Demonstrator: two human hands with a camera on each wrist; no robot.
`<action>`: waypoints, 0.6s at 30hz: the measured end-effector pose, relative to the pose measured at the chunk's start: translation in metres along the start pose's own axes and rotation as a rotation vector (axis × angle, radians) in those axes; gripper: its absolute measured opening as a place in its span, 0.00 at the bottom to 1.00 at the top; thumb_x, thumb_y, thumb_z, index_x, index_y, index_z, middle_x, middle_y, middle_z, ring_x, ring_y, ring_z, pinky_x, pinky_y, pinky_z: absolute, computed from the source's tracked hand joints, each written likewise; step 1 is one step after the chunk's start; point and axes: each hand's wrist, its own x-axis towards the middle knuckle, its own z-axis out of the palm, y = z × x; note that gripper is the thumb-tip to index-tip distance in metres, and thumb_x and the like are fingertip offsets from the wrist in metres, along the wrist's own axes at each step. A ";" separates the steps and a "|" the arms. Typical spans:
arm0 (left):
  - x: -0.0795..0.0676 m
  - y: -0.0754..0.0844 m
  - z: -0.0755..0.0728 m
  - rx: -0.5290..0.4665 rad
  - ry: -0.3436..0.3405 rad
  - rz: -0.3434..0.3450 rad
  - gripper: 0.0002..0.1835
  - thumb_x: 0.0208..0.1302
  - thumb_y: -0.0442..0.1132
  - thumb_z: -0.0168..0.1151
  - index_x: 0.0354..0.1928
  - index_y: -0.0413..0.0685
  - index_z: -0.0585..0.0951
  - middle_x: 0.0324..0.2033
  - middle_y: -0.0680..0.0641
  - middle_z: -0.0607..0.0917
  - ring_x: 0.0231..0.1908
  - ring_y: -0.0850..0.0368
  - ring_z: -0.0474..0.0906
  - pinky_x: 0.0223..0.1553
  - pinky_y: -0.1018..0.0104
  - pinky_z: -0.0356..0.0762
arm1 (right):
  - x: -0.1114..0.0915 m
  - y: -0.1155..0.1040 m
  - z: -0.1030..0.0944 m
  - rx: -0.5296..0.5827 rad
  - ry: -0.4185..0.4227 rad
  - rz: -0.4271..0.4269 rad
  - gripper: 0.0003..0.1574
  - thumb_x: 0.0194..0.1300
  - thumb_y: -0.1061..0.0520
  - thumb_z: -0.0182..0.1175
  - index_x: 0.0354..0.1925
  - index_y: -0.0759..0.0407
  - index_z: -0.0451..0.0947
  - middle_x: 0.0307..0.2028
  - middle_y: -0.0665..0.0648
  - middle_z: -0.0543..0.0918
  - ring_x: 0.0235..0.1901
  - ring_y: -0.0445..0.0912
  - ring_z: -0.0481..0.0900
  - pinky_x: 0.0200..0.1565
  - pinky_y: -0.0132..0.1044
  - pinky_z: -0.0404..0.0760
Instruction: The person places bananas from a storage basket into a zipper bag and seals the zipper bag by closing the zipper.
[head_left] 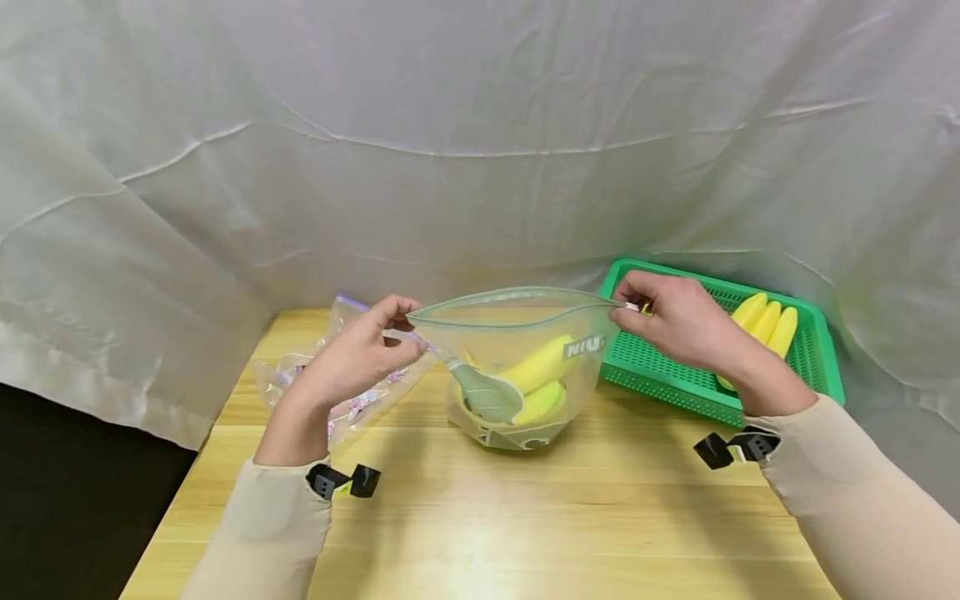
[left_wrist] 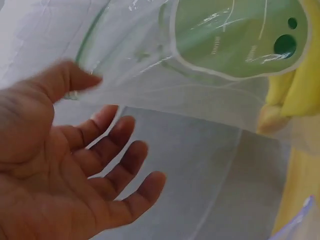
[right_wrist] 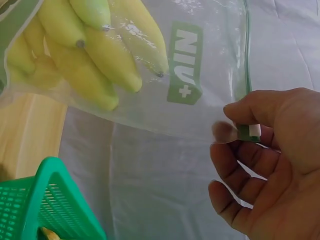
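Note:
A clear zip bag [head_left: 517, 342] with a green zip edge and a green printed label stands on the table, its mouth parted. Several yellow bananas [right_wrist: 90, 55] show through its wall. At the mouth's left corner my left hand [head_left: 367, 346] pinches the bag; in the left wrist view the thumb lies on that corner and the other fingers are spread loosely below. My right hand [head_left: 678, 321] pinches the opposite corner between thumb and index finger, beside a white zip slider [right_wrist: 254, 131]. The slider sits at the end of the zip.
A green basket [head_left: 828, 367] with more bananas [head_left: 765, 321] stands at the right, partly behind my right hand. Left of the zip bag lies another clear bag [head_left: 360, 408] with a purple zip and pink print. A grey curtain [head_left: 480, 167] hangs behind the wooden table [head_left: 480, 533].

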 end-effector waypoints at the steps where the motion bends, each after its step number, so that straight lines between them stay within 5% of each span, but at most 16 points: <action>1: 0.001 -0.002 0.003 -0.019 -0.019 -0.006 0.29 0.72 0.45 0.65 0.71 0.50 0.70 0.62 0.41 0.77 0.62 0.39 0.77 0.60 0.45 0.79 | 0.001 0.001 0.001 0.005 0.011 -0.003 0.05 0.75 0.53 0.62 0.38 0.50 0.78 0.34 0.50 0.81 0.31 0.45 0.71 0.37 0.41 0.70; 6: 0.010 -0.009 0.019 0.004 0.054 -0.002 0.25 0.74 0.52 0.66 0.66 0.51 0.78 0.61 0.43 0.83 0.59 0.42 0.82 0.58 0.45 0.81 | 0.002 0.007 0.011 0.144 0.056 0.057 0.06 0.75 0.52 0.63 0.42 0.53 0.80 0.35 0.52 0.81 0.34 0.46 0.73 0.36 0.38 0.72; 11: 0.014 -0.011 0.026 -0.020 0.153 0.009 0.14 0.78 0.52 0.61 0.55 0.55 0.84 0.54 0.48 0.88 0.56 0.47 0.85 0.54 0.48 0.82 | -0.004 0.019 0.040 0.416 -0.030 0.177 0.16 0.74 0.51 0.67 0.51 0.59 0.79 0.42 0.57 0.82 0.39 0.48 0.77 0.38 0.34 0.78; 15: 0.008 -0.010 0.021 -0.014 0.154 0.013 0.15 0.78 0.50 0.60 0.57 0.52 0.84 0.54 0.45 0.86 0.52 0.47 0.84 0.48 0.52 0.82 | -0.010 0.023 0.050 0.460 -0.043 0.168 0.10 0.71 0.54 0.70 0.44 0.60 0.84 0.38 0.54 0.84 0.36 0.45 0.78 0.37 0.34 0.78; 18: -0.001 -0.004 0.012 0.082 0.112 -0.002 0.19 0.79 0.49 0.59 0.62 0.47 0.81 0.58 0.42 0.85 0.56 0.43 0.82 0.54 0.47 0.81 | -0.012 0.022 0.044 0.434 -0.025 0.121 0.06 0.69 0.57 0.71 0.38 0.59 0.86 0.33 0.51 0.84 0.35 0.42 0.76 0.37 0.33 0.76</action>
